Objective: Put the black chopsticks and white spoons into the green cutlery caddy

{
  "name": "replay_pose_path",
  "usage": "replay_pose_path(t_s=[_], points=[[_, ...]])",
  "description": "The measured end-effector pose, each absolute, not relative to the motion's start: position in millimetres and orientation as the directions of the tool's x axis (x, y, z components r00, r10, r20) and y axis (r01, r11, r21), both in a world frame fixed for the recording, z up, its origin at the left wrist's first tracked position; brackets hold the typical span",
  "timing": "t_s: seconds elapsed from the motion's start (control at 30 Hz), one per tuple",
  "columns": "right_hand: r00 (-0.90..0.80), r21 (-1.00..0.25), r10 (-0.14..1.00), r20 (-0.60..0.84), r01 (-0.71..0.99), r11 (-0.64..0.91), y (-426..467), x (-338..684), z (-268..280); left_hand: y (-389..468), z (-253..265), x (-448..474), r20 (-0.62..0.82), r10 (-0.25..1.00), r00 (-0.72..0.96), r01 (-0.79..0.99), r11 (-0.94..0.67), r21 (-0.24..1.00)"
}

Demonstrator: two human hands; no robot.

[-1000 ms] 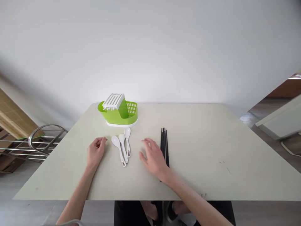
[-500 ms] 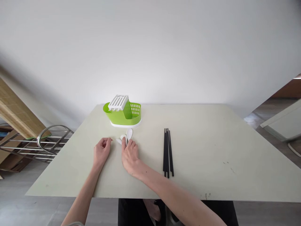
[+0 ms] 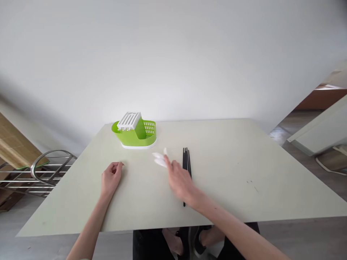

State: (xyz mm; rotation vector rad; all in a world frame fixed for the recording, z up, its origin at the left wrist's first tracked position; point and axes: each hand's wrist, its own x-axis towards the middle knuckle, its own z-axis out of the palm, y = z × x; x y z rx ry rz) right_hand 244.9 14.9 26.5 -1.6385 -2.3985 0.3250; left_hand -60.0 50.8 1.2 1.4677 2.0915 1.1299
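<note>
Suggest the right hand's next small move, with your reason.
I'd probably carry the white spoons left toward the green caddy: the right hand appears to grip them, though they're blurred, and the caddy's right-hand compartment is open on top.

near the desk's [image 3: 225, 162] far left corner stands the caddy [image 3: 128, 139], before the wall [image 3: 176, 65]. my left fingers [image 3: 117, 169] rest nearer me, toward the left edge. my right fingers [image 3: 168, 164] hold the spoons [image 3: 159, 160] left of the chopsticks [image 3: 184, 159], which run toward the near edge. beyond the left edge stands a rack [image 3: 33, 169].
</note>
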Motion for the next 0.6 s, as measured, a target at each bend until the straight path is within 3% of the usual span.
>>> replay_pose_path(t_s=[0.13, 0.37, 0.6], points=[[-0.177, -0.231, 0.981, 0.084, 0.954, 0.192, 8.0, 331.7, 15.4, 52.6, 1.6, -58.3, 0.145, 0.9, -0.411, 0.623, 0.161, 0.766], [-0.058, -0.074, 0.992, 0.115, 0.995, 0.067, -11.6, 417.1, -26.3, 53.4, 7.0, -52.6, 0.147, 0.902, -0.406, 0.662, 0.179, 0.727], [0.003, -0.08, 0.991, 0.132, 0.997, 0.008, -15.5, 419.6, -49.7, 54.1, 12.3, -46.9, 0.148, 0.912, -0.383, 0.691, 0.176, 0.702]])
